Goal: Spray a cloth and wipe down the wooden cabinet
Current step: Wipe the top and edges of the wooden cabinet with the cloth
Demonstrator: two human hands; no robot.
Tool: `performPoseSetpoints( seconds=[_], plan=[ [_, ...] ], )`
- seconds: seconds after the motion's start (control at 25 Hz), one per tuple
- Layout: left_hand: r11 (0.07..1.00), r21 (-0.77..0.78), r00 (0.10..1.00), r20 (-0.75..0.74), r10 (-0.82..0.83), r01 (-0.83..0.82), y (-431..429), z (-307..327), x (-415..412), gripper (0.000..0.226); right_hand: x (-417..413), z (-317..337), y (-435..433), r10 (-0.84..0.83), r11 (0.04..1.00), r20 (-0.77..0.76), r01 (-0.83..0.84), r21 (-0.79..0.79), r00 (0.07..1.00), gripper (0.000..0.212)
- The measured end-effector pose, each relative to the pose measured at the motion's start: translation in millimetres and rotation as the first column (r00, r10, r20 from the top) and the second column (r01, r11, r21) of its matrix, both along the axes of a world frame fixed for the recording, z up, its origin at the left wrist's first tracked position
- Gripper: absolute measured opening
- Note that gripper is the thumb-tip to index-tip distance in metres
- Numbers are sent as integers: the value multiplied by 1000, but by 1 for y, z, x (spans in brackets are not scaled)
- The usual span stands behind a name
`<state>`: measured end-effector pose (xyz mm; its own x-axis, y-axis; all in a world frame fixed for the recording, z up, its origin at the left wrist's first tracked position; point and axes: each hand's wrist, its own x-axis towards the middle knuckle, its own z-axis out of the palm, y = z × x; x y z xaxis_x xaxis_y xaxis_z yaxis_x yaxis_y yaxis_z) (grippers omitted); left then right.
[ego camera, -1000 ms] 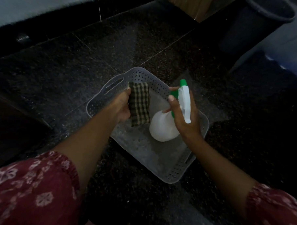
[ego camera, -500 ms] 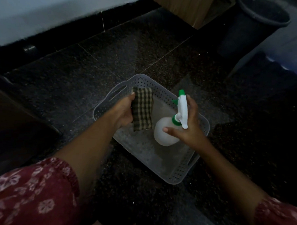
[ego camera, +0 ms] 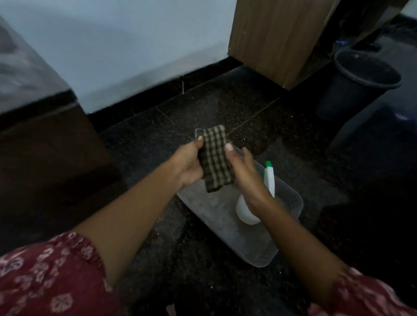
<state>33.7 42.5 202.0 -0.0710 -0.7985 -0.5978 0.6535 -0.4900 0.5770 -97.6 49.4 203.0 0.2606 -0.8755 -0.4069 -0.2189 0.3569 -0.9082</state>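
Dark speckled floor (ego camera: 205,105), seemingly stone, meets wooden cabinet (ego camera: 275,34).

Folded checked cloth (ego camera: 215,161) held aloft — white spray btl (ego camera: 246,215) upright in basket (ego camera: 267,257).

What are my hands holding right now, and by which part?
Both hold the folded checked cloth: the left hand grips its left edge, the right hand its right edge. The spray bottle sits unheld in the basket.

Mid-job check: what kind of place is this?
An indoor room, probably a home or office. Signs: dark speckled stone floor, pale wall with a black skirting, the wooden cabinet standing near a dark bin. The left hand and right hand hold the checked cloth.
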Motion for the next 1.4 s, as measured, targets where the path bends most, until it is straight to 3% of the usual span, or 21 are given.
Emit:
performPoseSetpoints(
  seconds=[0.08,0.16,0.24,0.32,0.48,0.68,0.96,1.08,1.16,1.24,1.32,1.4],
  plan=[
    [998,-58,999,-11,38,-39,15,34,6,50,13,24,1,49,998,18,-49,-35,999,63],
    [990,-88,994,10,109,-108,33,67,13,48,29,51,12,142,982,-79,-151,-116,987,51],
    [978,-117,976,115,186,-173,56,101,24,45,43,82,28,184,969,-96,-197,-151,978,45],
    [962,-145,938,227,261,-232,82,130,35,39,53,112,42,199,964,-51,-204,-171,979,37],
    [936,-229,910,260,322,-266,150,185,67,29,78,174,84,251,965,146,-236,-112,957,16],
    [884,-320,863,267,429,-341,246,238,106,30,118,230,162,324,901,499,-423,95,803,20],
    [735,-385,670,314,673,-558,351,267,162,12,197,257,235,523,703,613,-706,81,592,25],
    [698,-352,513,490,705,-623,393,259,190,26,238,256,263,592,592,611,-798,113,526,20],
    [688,-338,340,678,651,-642,427,247,218,35,272,251,283,643,533,595,-840,105,483,23],
    [708,-282,69,904,423,-648,471,227,245,38,309,246,306,742,475,516,-879,44,427,39],
    [716,-228,-148,974,173,-660,512,206,261,46,341,240,329,832,436,401,-899,-47,382,50],
    [722,-150,-201,979,15,-675,549,192,282,68,377,233,356,923,373,175,-906,-200,341,55]
  ],
)
